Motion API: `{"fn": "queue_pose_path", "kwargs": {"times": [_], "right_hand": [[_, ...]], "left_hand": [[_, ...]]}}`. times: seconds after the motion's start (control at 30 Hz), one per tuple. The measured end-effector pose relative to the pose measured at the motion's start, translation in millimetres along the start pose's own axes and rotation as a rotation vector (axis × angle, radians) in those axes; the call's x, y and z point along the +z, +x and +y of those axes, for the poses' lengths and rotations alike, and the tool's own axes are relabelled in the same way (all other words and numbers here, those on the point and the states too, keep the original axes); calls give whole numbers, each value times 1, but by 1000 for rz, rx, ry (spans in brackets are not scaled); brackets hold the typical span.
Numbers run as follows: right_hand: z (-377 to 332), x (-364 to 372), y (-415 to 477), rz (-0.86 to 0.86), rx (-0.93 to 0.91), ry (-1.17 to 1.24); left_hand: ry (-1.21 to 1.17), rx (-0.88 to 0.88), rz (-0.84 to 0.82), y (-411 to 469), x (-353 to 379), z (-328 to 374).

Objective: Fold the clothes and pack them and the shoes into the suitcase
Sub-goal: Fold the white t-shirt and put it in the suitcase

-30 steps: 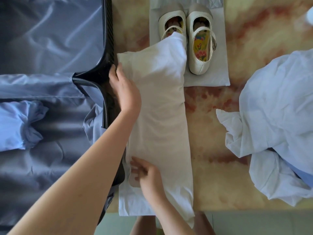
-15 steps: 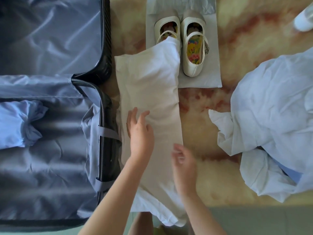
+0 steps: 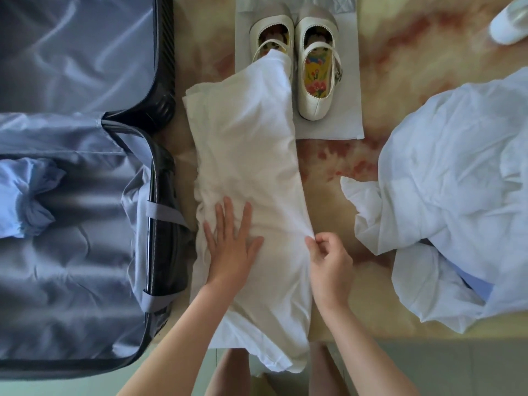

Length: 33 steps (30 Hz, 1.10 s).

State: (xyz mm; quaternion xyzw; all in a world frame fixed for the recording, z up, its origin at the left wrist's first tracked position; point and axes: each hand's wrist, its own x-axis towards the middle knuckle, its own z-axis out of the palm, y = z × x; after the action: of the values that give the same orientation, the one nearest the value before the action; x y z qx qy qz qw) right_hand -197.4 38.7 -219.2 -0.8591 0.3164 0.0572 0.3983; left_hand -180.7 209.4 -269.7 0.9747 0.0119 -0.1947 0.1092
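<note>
A white garment (image 3: 251, 155), folded into a long strip, lies on the marbled table between the open suitcase (image 3: 85, 252) and a heap of pale clothes (image 3: 457, 181). My left hand (image 3: 231, 247) presses flat on the strip's near half with fingers spread. My right hand (image 3: 328, 261) pinches the strip's right edge. A pair of cream strap shoes (image 3: 317, 70) stands on a grey bag beyond the strip, whose far end covers part of the left shoe. A rolled blue garment (image 3: 25, 198) lies inside the suitcase.
The suitcase's lid half (image 3: 71, 47) lies open at the far left with grey lining. The grey bag (image 3: 337, 130) lies under the shoes. A white object (image 3: 508, 24) shows at the far right corner. The table's near edge runs below the heap.
My left hand slid from the strip's far left corner down to its near half. My right hand moved from the near left part to the right edge and now pinches it.
</note>
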Motion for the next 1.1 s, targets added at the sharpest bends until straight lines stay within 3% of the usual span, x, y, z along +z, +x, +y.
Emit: {"fn": "queue_pose_path", "kwargs": {"times": [0.2,0.37,0.5,0.6,0.7,0.77,0.9,1.1], "right_hand": [[39,-51,25,78,20,43],[55,-66,43,33,38,-7],[54,-60,41,96,-90,-58],[45,-44,24,-24,-203,-60],[38,-21,-1,-211,-258,-94],[34,-6,-19,-301,-275,-125],[32,11,-47,-429,-276,-164],[30,27,-69,-307,-467,-267]], "left_hand": [[-32,128,29,-6,17,60],[-147,92,29,-17,22,94],[-375,51,218,-27,10,84],[-477,-130,337,-34,-3,69],[-722,-460,242,-43,-14,59],[-828,-580,143,-47,-16,54],[-865,-591,129,-48,-21,47],[-890,-629,165,-44,-31,42]]}}
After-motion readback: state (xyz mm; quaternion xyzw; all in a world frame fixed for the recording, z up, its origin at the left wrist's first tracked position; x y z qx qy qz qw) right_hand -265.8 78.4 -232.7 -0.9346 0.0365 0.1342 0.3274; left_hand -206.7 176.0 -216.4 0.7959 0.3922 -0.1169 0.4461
